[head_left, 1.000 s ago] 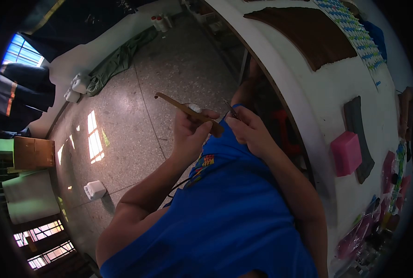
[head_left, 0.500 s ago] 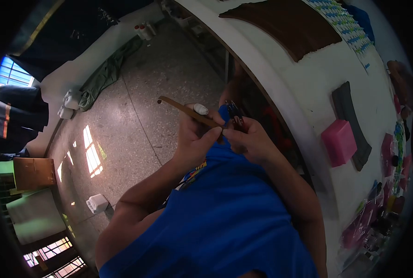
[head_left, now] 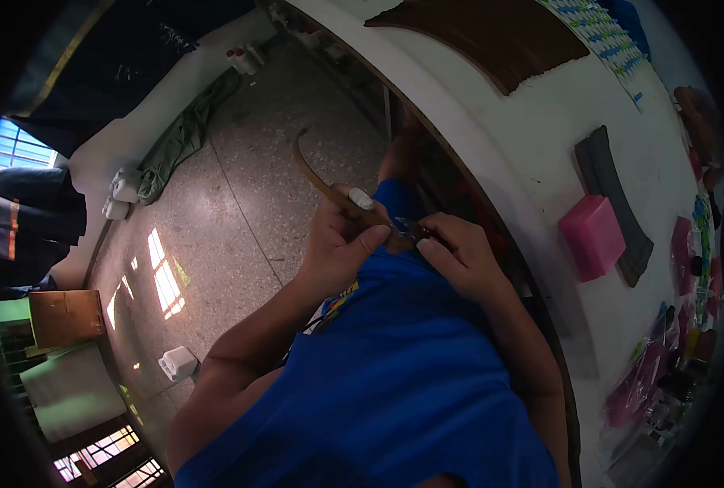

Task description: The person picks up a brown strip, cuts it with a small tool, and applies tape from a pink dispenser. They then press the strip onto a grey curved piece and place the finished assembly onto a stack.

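Note:
My left hand [head_left: 339,244] is closed on a narrow brown strap [head_left: 317,177], thumb pressing near its lower end. The strap's free end curves up and away over the floor. A white wrapping [head_left: 361,198] covers one of my left fingers. Close beside it, my right hand [head_left: 458,250] pinches a small dark, shiny metal piece [head_left: 409,228] against the strap's lower end; I cannot tell what kind of piece it is. Both hands meet in front of my blue shirt [head_left: 410,342].
On the white table [head_left: 532,154] to the right lie a brown sheet [head_left: 492,41], a dark curved strip [head_left: 610,191] and a pink block [head_left: 592,237]. Plastic-wrapped items [head_left: 646,374] crowd its near right. A white container [head_left: 178,363] stands on the floor at left.
The strap's free end has swung upward and now curves more. My right hand has turned, its fingers now over the dark metal piece, which sits lower, at the strap's end.

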Available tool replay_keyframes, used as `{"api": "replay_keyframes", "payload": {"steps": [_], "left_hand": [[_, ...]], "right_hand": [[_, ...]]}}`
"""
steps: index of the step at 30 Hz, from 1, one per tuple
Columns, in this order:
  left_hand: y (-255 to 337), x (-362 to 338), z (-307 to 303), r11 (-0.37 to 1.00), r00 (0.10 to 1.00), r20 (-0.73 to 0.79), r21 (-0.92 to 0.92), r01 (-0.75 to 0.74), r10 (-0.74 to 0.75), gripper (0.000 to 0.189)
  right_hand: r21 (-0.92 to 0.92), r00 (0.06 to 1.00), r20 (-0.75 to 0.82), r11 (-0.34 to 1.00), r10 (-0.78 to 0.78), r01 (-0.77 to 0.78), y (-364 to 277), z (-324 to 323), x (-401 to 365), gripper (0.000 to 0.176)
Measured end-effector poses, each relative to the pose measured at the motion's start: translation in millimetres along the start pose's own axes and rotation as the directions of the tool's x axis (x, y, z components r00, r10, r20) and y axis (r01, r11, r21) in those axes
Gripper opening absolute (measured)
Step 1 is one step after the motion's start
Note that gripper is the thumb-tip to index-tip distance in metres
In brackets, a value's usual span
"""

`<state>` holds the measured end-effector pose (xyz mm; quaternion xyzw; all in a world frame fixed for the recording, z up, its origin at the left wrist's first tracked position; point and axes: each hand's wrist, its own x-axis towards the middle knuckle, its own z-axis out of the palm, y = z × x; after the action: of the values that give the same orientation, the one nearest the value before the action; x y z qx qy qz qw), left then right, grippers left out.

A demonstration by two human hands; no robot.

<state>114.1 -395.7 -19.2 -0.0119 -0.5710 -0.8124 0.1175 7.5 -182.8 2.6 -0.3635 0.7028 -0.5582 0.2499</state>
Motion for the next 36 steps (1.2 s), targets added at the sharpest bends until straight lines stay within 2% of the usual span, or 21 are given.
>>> {"api": "replay_keyframes", "payload": {"steps": [2, 5, 9, 12, 17, 20, 30, 33, 36], "left_hand": [[2.1, -0.4, 1.5, 0.997, 0.998, 0.047, -0.067, 0.048, -0.045, 0.042], [4.8, -1.5, 4.3, 0.998, 0.997, 0.048, -0.015, 0.054, -0.053, 0.042], [6.9, -3.6, 7.0, 0.997, 0.996, 0.044, -0.011, 0.078, -0.078, 0.042], [7.0, -3.7, 5.6, 0.997, 0.995, 0.060, -0.006, 0.077, -0.076, 0.044], [4.7, -5.4, 1.3, 0.996, 0.993, 0.080, 0.017, 0.084, -0.085, 0.045], [4.2, -6.9, 0.4, 0.996, 0.994, 0.066, 0.021, 0.086, -0.087, 0.045], [3.7, -6.3, -2.6, 0.995, 0.993, 0.064, 0.031, 0.093, -0.095, 0.052], [0.7, -6.2, -3.5, 0.996, 0.994, 0.068, 0.002, 0.089, -0.089, 0.053], [2.0, -6.1, -1.2, 0.996, 0.994, 0.058, 0.027, 0.090, -0.092, 0.052]], "right_hand": [[-0.116, 0.999, 0.002, 0.992, -0.053, 0.053, 0.5, -0.9, -2.5, 0.033], [-0.170, 0.997, -0.013, 0.983, -0.073, 0.070, -2.7, -1.3, -3.5, 0.033], [-0.170, 0.987, -0.080, 0.977, -0.142, 0.127, -2.4, 3.3, -3.5, 0.034], [-0.181, 0.991, -0.067, 0.978, -0.114, 0.101, -2.5, 3.1, -3.5, 0.033], [-0.178, 0.987, -0.030, 0.973, -0.155, 0.147, -6.1, 4.5, -2.1, 0.029], [-0.226, 0.989, -0.022, 0.965, -0.143, 0.135, -5.2, 5.2, -1.5, 0.033], [-0.165, 0.995, -0.006, 0.982, -0.096, 0.093, -5.7, 8.7, 1.2, 0.034], [-0.153, 0.992, -0.017, 0.981, -0.125, 0.121, -4.6, 7.7, 0.9, 0.033], [-0.163, 0.994, 0.027, 0.981, -0.106, 0.109, -8.5, 5.7, 0.5, 0.031]]}}
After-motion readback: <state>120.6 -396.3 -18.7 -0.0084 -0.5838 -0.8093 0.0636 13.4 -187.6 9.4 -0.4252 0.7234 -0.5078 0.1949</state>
